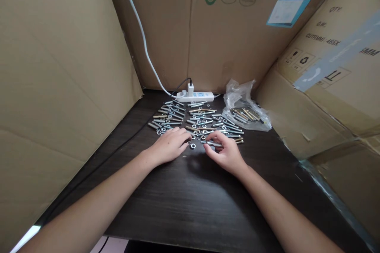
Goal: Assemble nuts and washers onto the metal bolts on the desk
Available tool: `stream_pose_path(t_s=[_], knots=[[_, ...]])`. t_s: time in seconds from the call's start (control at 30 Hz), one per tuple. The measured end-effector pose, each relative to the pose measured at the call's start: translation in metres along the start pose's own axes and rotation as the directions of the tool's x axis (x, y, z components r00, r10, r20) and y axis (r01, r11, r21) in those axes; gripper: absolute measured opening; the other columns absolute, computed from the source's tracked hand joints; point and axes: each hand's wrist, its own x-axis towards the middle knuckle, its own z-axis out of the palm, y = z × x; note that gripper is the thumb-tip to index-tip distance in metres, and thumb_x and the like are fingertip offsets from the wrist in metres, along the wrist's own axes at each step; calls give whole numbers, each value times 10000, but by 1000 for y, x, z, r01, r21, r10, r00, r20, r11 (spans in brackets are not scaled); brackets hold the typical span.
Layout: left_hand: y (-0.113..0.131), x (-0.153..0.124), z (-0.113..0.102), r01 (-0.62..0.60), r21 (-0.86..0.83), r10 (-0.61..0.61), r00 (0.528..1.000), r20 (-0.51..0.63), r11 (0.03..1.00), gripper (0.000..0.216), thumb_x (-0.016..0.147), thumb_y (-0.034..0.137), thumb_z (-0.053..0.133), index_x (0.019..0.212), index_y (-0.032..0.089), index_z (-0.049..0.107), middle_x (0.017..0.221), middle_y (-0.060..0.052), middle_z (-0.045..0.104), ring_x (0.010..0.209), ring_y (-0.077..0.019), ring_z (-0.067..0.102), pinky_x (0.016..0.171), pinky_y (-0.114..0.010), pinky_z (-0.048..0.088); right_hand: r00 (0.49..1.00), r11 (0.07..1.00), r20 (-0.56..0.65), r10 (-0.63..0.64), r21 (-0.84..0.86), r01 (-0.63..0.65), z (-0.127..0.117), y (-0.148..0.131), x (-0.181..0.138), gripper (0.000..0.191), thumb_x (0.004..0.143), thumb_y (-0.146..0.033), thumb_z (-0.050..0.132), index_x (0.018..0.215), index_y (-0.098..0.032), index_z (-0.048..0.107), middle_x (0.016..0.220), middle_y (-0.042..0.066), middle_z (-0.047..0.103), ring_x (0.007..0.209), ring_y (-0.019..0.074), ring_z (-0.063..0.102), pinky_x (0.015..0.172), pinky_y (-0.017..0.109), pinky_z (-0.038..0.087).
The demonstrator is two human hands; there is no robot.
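Note:
My right hand (pixel 227 151) holds a silver bolt (pixel 211 143) between thumb and fingers, its tip pointing left, just above the dark table. My left hand (pixel 170 144) hovers low or rests at the near edge of the hardware, palm down. Its fingers are stretched forward and the thumb is apart, and I see nothing gripped in it. Close to its fingertips lies a hex nut (pixel 193 146), with small rings beside it. Rows of silver and brass-coloured bolts (pixel 169 116), mixed with nuts and washers, spread beyond both hands.
A clear plastic bag (pixel 246 114) with more bolts lies at the back right. Behind the hardware sits a white power strip (pixel 196 96) with a charger and white cable. A black cable (pixel 127 138) crosses the table's left side. Cardboard boxes (pixel 166 27) wall three sides.

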Motion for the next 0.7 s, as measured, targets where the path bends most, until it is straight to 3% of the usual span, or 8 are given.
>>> stream_pose_path(t_s=[0.23,0.33,0.47,0.7], knots=[[3,1,3,19,-50,-19,1000,-10,999,69,852,186,491,848,200,558,834,-11,584,818,-178,509,722,-291,397,1000,1000,0,6,10,-6,1,1,0,132,783,-301,571,863,-199,546,641,-23,509,536,110,470,509,207,425],[8,3,1,49,-126,-59,996,-73,991,72,857,204,487,800,192,529,778,-6,567,755,-167,510,678,-281,399,1000,1000,8,-2,16,2,2,0,0,122,784,-294,570,856,-198,543,664,-16,532,541,108,480,509,207,428],[18,4,0,32,-280,-88,978,-190,959,111,886,253,468,818,189,529,786,-3,568,746,-154,532,689,-278,420,1000,1000,5,-29,5,29,3,-5,-2,121,787,-288,574,859,-197,542,603,-37,483,500,95,441,472,195,397],[27,2,3,-8,-343,-71,973,-218,939,189,942,270,398,919,197,571,875,-11,629,833,-158,575,775,-295,436,1000,999,-1,-30,42,30,5,-7,-4,133,802,-286,569,896,-201,526,620,-34,501,513,97,466,474,194,404]])
